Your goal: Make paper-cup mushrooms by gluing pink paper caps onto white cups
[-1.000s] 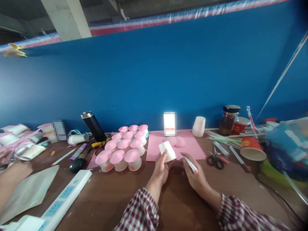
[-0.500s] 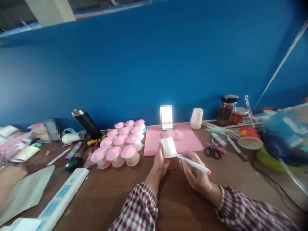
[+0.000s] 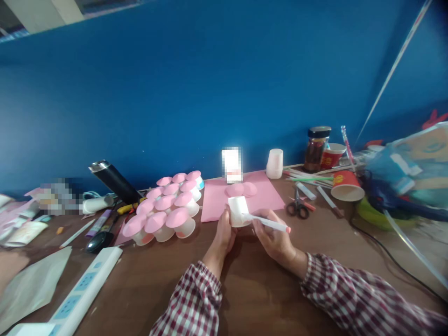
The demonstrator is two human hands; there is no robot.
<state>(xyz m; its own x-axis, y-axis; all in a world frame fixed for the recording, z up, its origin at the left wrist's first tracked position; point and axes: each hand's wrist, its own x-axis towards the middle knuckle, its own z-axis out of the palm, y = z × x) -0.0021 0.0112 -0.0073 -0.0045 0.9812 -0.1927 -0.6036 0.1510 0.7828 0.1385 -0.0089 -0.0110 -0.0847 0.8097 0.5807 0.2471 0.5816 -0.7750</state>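
A small white paper cup (image 3: pixel 238 210) lies tilted in my left hand (image 3: pixel 224 237), whose fingers wrap round it. My right hand (image 3: pixel 276 240) grips a white marker with an orange end (image 3: pixel 271 224); its tip reaches the side of the cup, though I cannot tell if it touches. Just beyond them lies pink paper (image 3: pixel 213 205), with two pink paper discs (image 3: pixel 241 189) on top. To the left, several white cups (image 3: pixel 187 227) stand in rows, each under a shallow pink cone (image 3: pixel 177 217).
Upturned white cups (image 3: pixel 275 164) are stacked at the back. Scissors (image 3: pixel 297 207), markers (image 3: pixel 305 191) and a red cup (image 3: pixel 346 186) lie right. On the left are a black flask (image 3: pixel 115 182), a power strip (image 3: pixel 84 289) and another person's hand (image 3: pixel 12 267). A blue partition (image 3: pixel 210 84) closes the back.
The camera view has shifted, so most things appear farther left. The marker's tip has moved from the cup's lower edge up against its side. Both hands keep their hold.
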